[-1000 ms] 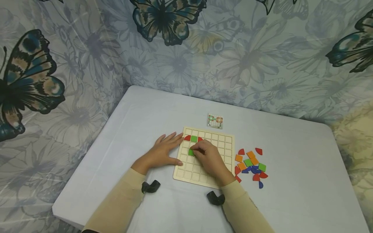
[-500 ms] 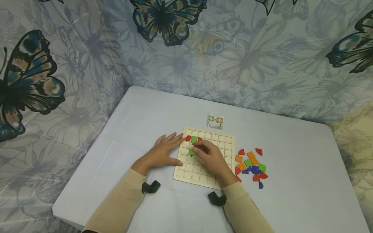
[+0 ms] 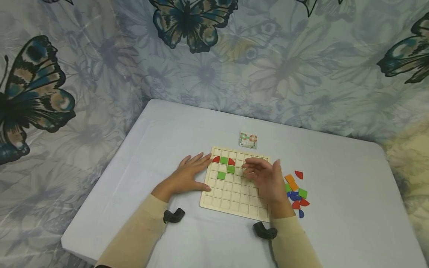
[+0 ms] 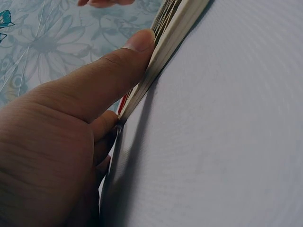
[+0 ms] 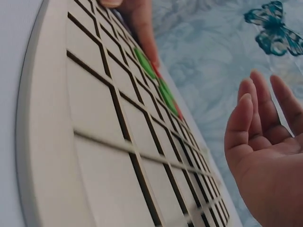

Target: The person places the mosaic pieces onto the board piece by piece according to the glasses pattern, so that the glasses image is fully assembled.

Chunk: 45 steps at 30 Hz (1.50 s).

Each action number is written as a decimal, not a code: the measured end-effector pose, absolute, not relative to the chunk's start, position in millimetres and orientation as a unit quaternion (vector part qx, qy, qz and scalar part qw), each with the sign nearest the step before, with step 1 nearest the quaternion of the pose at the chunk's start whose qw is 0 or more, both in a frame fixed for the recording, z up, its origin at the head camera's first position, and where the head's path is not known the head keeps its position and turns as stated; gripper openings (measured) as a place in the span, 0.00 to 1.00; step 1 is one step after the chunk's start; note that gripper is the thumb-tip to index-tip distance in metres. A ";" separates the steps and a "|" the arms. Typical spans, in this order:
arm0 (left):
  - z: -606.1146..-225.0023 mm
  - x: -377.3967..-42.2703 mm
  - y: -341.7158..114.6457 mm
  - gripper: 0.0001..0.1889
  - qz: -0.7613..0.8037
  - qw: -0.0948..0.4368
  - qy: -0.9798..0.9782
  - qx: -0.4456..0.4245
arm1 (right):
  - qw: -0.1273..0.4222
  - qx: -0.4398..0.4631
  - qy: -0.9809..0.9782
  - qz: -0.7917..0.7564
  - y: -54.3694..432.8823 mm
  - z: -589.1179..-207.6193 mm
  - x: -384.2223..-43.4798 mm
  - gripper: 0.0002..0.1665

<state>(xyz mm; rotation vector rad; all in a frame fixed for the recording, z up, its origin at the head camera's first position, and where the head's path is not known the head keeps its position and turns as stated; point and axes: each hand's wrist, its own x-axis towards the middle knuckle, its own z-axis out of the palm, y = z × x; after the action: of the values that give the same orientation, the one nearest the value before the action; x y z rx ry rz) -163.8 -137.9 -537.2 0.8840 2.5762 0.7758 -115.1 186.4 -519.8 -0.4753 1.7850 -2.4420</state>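
A wooden grid board lies on the white table. In its upper left part sit two red quarter-circles with a green square between them. Below these, a second green square and a third green square occupy separate cells. My left hand is spread flat at the board's left side; in the left wrist view its thumb touches the edge. Raised over the board's right part, my right hand holds nothing, its fingers loosely bent, as the right wrist view also shows.
A small pattern card lies behind the board. To the board's right is a loose pile of orange squares, green squares, red quarter-circles and blue pieces, partly hidden by my right hand. A patterned wall covering stands behind the table.
My right hand has moved right, off the coloured pieces, and its fingers have loosened. A red quarter-circle and a green square beneath it now show fully. My left hand stays put.
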 end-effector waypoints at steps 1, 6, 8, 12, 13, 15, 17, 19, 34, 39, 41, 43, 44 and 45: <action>-537.1 -163.9 -137.4 0.60 0.273 0.154 0.898 0.310 | 0.036 -0.157 0.577 -0.801 192.5 -519.5 -112.5 0.56; -538.2 -164.0 -136.2 0.60 0.269 0.155 0.899 0.309 | 0.014 -0.183 0.548 -0.816 220.3 -518.5 -101.1 0.56; -538.8 -163.8 -136.3 0.60 0.266 0.155 0.900 0.307 | 0.006 -0.191 0.536 -0.822 229.9 -517.9 -96.4 0.56; -539.3 -163.3 -136.6 0.59 0.265 0.157 0.900 0.307 | -0.004 -0.191 0.530 -0.826 249.2 -517.0 -86.5 0.57; -539.5 -163.2 -136.5 0.59 0.265 0.157 0.900 0.307 | -0.007 -0.189 0.530 -0.827 254.3 -516.9 -84.1 0.58; -539.7 -163.1 -136.5 0.59 0.263 0.158 0.901 0.306 | -0.013 -0.186 0.527 -0.829 265.0 -517.5 -79.8 0.59; -539.6 -162.9 -136.3 0.60 0.264 0.158 0.901 0.305 | -0.022 -0.173 0.525 -0.833 275.8 -518.1 -75.5 0.59; -539.5 -162.7 -136.1 0.60 0.264 0.159 0.901 0.304 | -0.030 -0.157 0.519 -0.840 286.3 -518.3 -70.8 0.60; -541.6 -162.6 -134.6 0.59 0.262 0.153 0.901 0.309 | -0.110 0.080 0.564 -0.814 343.7 -517.8 -36.2 0.57; -541.0 -163.5 -134.7 0.60 0.256 0.154 0.904 0.306 | -0.117 0.180 0.620 -0.755 351.1 -526.2 -36.9 0.51; -540.4 -163.9 -135.0 0.60 0.255 0.156 0.905 0.304 | -0.106 0.190 0.644 -0.734 352.4 -529.8 -38.9 0.45; -539.5 -163.9 -135.5 0.60 0.258 0.155 0.904 0.305 | -0.085 0.216 0.686 -0.689 352.1 -531.8 -41.0 0.38; -539.2 -164.0 -135.7 0.60 0.259 0.156 0.903 0.305 | -0.075 0.232 0.711 -0.659 351.3 -532.5 -42.1 0.36; -538.8 -164.0 -135.8 0.60 0.258 0.157 0.903 0.305 | -0.064 0.247 0.734 -0.629 350.3 -533.2 -43.1 0.35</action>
<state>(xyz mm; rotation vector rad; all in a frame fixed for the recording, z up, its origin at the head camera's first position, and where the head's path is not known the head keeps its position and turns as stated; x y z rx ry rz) -164.0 -135.8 -538.8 0.8716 2.5842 0.7396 -43.1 350.3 -533.2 0.8095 2.4060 -2.0620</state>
